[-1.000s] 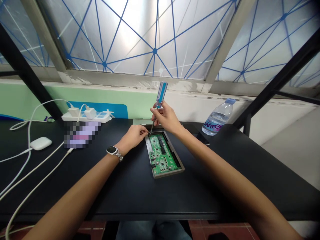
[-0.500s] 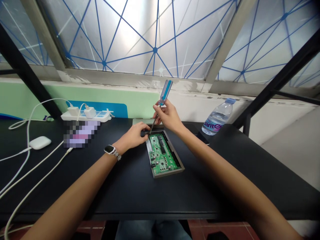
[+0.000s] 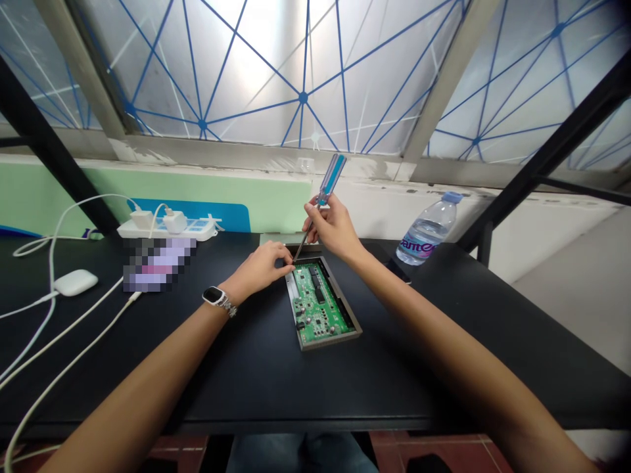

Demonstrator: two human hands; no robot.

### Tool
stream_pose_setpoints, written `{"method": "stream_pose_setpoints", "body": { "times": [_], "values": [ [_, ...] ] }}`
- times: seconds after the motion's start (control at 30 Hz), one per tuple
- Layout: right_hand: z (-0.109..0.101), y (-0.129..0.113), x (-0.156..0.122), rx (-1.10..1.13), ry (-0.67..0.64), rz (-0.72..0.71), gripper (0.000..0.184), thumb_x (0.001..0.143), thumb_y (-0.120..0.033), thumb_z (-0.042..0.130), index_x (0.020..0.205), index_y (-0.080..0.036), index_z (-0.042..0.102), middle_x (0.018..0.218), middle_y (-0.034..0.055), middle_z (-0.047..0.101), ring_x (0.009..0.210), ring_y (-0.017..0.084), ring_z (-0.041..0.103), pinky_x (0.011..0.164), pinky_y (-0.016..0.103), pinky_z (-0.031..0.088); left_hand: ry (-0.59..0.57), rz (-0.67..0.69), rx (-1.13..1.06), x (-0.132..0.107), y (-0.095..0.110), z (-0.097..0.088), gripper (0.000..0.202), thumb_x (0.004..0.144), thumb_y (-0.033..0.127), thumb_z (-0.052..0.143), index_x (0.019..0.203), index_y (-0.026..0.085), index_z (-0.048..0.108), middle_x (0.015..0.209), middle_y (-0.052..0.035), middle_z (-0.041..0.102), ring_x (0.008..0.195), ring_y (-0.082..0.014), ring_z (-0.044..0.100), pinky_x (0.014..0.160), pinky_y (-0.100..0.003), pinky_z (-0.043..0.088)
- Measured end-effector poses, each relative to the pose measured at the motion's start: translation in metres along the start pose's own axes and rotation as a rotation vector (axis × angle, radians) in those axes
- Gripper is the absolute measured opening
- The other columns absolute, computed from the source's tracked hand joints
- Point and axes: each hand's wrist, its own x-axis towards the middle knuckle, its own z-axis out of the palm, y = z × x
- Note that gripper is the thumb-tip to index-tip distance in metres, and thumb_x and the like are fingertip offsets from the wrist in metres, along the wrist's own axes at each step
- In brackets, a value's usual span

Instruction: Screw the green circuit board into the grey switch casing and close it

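Note:
A screwdriver [image 3: 332, 179] with a clear-and-blue striped handle is in my right hand [image 3: 338, 228], gripped low on the handle by the closed fingers. Its shaft slants down and left to the far-left corner of a shallow metal case. Inside that case [image 3: 331, 341] lies a green circuit board [image 3: 315, 309] with black chips and small components. My left hand [image 3: 266, 268], with a watch on its wrist, rests at the same corner. Its thumb and fingertips come together by the screwdriver tip; anything between them is too small to make out.
A grey-green flat panel [image 3: 276, 240] lies behind the case. To the right are a water bottle [image 3: 426, 233] and a dark phone-like object [image 3: 398, 270]. On the left are a power strip [image 3: 194, 230], a blurred-out phone [image 3: 160, 266], a white puck-shaped device [image 3: 76, 282] and trailing cables.
The fingers and thumb of my left hand have drawn closer together at the case corner. The screwdriver's handle has tipped slightly to the right. The case remains in place.

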Motion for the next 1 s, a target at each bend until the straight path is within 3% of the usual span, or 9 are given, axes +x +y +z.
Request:
{"method": "stream_pose_setpoints", "body": {
  "times": [0.33, 1.0],
  "values": [
    [0.003, -0.005, -0.001, -0.005, 0.007, -0.079, 0.035, 0.094, -0.055, 0.06, 0.102, -0.024, 0.046, 0.066, -0.0057, 0.063, 0.042, 0.009, 0.059, 0.04, 0.021, 0.046, 0.038, -0.027, 0.019, -0.001, -0.001, 0.003, 0.012, 0.092, 0.032, 0.067, 0.086, 0.022, 0.071, 0.104, -0.0031, 0.072, 0.099, -0.024, 0.06, 0.093, -0.038, 0.048],
    [0.002, -0.006, -0.002, -0.097, -0.066, -0.103, 0.028, 0.098, -0.05, 0.056, 0.101, -0.024, 0.045, 0.069, -0.0045, 0.064, 0.045, 0.009, 0.06, 0.046, 0.023, 0.048, 0.084, -0.012, 0.03, 0.001, -0.002, 0.011, 0.012, 0.094, 0.031, 0.065, 0.091, 0.021, 0.071, 0.104, -0.004, 0.072, 0.102, -0.0246, 0.061, 0.094, -0.039, 0.049]
  ]
}}
